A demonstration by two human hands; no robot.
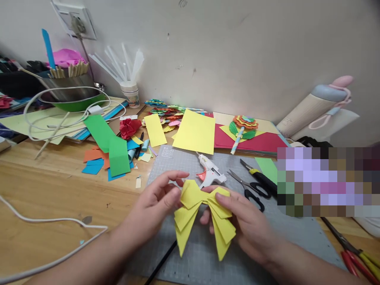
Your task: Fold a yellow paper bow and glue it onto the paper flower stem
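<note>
Partly hidden behind the yellow bow (pixel 204 196), the right hand (pixel 247 215) pinches it, the left hand (pixel 158 200) loosely spread.

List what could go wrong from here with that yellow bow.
Squeezing too hard might crease the yellow paper bow, pinched in the right hand.
The glue gun lies just beyond the bow; a knuckle could bump it, and burn if it's hot, which I can't tell.
Scissors lie near the right hand and might nick it.
</note>
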